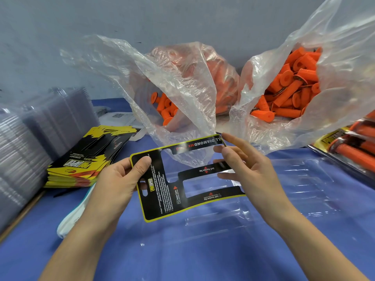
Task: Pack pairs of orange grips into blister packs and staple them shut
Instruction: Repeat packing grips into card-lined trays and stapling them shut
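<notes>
worktop [203, 256]: blue cover, spans the whole view under the card. a bare wooden edge shows far left of the card. wall [60, 37] behind the card: plain grey-blue, scuffed.

three clear plastic bags [334, 63] behind the card, mouths open, all loaded with orange grips [292, 92]. stock is large, so most of the run looks left to do.

stack of clear blisters [30, 142] far left of the card, nested, tall. unused as far as i can tell.

open blister pack [294, 179] lies flat on the worktop under and right of the card. its moulded pockets hold no grips yet.

finished packs [353, 153] at the frame edge, right of the card: grips visible inside behind printed fronts. staples cannot be made out.

stack of cards [85, 161] left of the card, black and yellow, fanned a little.

card [158, 191]: black with yellow rim, cut-out windows, held in the air over the open blister pack, print side up.

left hand [117, 179]: thumb on top, fingers under, pinching the card's hang-hole end. right hand [245, 169]: thumb and fingertips pinching the card's far strips, other fingers loosely extended.

white tool [71, 220] lies on the worktop below and left of the card, partly under the left forearm. stapler or not, cannot tell.

judgement: this pack is at the card stage. seating the card, loading two grips, closing and stapling all remain.
</notes>
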Demonstrator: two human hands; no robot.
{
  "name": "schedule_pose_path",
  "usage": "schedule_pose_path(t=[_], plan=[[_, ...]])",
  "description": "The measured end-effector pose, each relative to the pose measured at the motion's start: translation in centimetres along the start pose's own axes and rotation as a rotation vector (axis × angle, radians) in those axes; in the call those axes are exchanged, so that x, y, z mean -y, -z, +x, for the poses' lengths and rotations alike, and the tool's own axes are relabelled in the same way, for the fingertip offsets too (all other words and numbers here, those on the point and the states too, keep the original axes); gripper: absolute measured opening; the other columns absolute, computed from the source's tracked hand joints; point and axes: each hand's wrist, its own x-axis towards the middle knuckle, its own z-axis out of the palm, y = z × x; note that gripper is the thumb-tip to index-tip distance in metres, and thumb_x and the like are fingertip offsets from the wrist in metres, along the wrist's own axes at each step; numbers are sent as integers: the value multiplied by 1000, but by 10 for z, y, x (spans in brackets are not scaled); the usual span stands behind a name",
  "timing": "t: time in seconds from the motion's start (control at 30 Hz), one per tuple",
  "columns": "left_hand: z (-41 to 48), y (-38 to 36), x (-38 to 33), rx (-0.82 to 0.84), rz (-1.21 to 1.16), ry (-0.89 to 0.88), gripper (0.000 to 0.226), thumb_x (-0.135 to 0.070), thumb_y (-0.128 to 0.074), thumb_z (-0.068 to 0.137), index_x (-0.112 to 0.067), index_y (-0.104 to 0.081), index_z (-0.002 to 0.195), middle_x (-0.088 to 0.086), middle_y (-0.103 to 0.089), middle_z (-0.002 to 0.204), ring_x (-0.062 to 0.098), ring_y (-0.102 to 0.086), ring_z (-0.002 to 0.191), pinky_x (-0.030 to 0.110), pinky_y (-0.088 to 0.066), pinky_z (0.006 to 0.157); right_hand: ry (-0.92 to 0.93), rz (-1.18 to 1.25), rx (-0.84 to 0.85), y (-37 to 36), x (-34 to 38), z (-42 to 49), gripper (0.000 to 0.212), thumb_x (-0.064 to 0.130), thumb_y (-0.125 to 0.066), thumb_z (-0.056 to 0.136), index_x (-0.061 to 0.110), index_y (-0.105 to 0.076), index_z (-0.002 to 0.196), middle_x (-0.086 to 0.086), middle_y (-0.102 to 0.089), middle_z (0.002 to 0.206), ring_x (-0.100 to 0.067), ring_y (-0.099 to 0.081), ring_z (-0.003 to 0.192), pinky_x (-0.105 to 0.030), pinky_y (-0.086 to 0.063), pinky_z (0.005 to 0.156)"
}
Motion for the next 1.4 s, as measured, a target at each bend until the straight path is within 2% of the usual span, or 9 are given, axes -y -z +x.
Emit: schedule_pose_path(t=[0.13,0.23,0.3,0.37,0.47,0.67,1.0,1.23,1.4], plan=[[-2,-1,-3,-28,48,3,40,-50,-67,73,-15,-75,89,3,-77,85,12,-67,66,30,-51,72,16,-24,6,-2,0,-1,42,46,-61,82,37,-65,123,3,-71,109,-19,-71,96,-29,-59,75],[-1,-3,-3,-128,208,-36,31,-45,-66,83,-16,-71,94,-3,-76,85,19,-70,77,22,-49,69,43,-23,8,-5,-2,-2,36,47,-62,83,43,-67,119,4,-71,110,-21,-70,96,-28,-59,73],[-3,-6,-6,-282,508,-198,31,-39,-66,90,-21,-62,114,-9,-68,111,18,-61,105,23,-45,83,56,-21,12,-10,-3,-2,34,45,-62,84,43,-67,118,5,-71,109,-22,-69,97,-28,-59,71],[-8,-15,-15,-345,772,-536,45,-34,-61,96,-18,-48,135,-4,-51,135,17,-43,126,29,-35,105,63,-24,22,-17,-6,-3,34,40,-63,85,40,-68,118,5,-72,110,-21,-69,96,-28,-59,71],[-14,-40,-22,-129,730,-785,43,-31,-55,97,-20,-48,138,-8,-50,137,10,-44,128,24,-33,109,74,-28,57,-28,-9,-4,35,36,-64,87,36,-66,122,6,-71,112,-19,-69,95,-30,-60,71],[-17,-63,-13,17,602,-794,37,-23,-50,99,-19,-55,136,-9,-59,133,5,-50,125,27,-42,104,75,5,80,-36,-9,-3,32,21,-62,94,27,-64,126,4,-71,114,-22,-72,92,-32,-60,72],[-20,-65,-9,15,549,-831,41,-18,-49,99,-12,-53,139,-4,-59,136,9,-52,128,33,-45,104,16,125,114,-35,-3,-8,42,36,-63,89,25,-63,129,-1,-71,117,-26,-72,99,-49,-60,81],[-21,-67,-5,23,602,-862,45,-20,-49,98,-12,-49,143,-4,-55,141,11,-51,130,32,-44,105,-19,225,144,-34,-4,-9,40,31,-56,92,20,-62,131,-2,-70,121,-25,-68,110,-32,-59,75],[-21,-66,-5,-2,576,-891,40,-19,-50,98,-15,-52,138,-6,-59,135,8,-54,126,30,-46,102,-37,245,165,-36,-4,-10,44,31,-55,94,18,-58,135,-2,-68,125,-26,-65,116,-37,-59,80]])
